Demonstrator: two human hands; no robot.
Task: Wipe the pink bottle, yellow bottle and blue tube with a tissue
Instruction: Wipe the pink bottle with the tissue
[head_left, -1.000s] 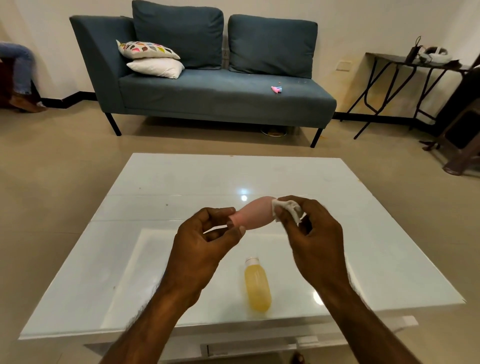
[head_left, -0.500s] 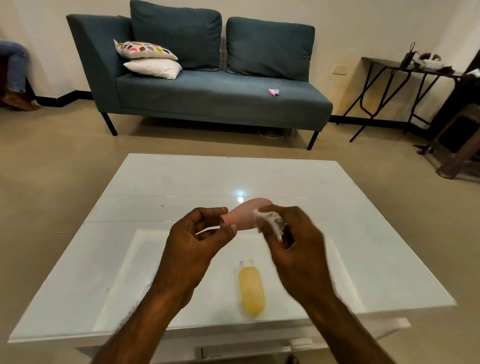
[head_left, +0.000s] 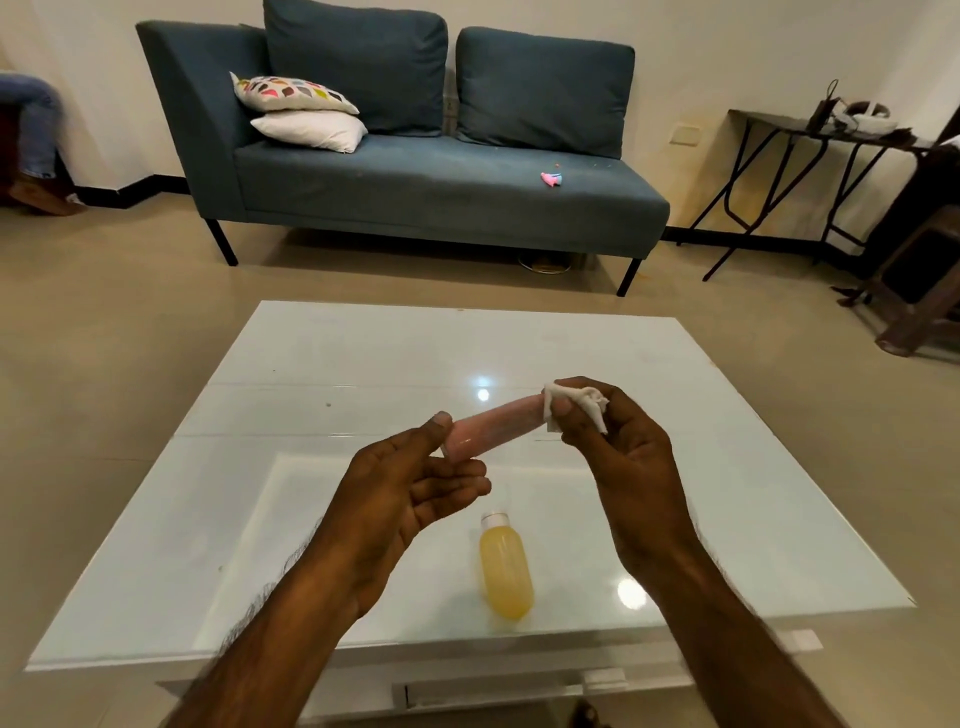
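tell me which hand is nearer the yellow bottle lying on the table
Left. The left hand hangs just up and to the left of the yellow bottle's cap, holding the pink bottle's near end. The right hand is higher and farther right, holding the tissue.

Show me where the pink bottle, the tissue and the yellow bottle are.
pink bottle (head_left: 491, 428): head view, middle of its body, between the two hands.
tissue (head_left: 576, 400): head view, crumpled part in the right hand's fingers.
yellow bottle (head_left: 506, 571): head view, middle of its body, lying on the table.

blue sofa (head_left: 415, 176) | beige floor (head_left: 104, 322) | white glass table (head_left: 727, 467)
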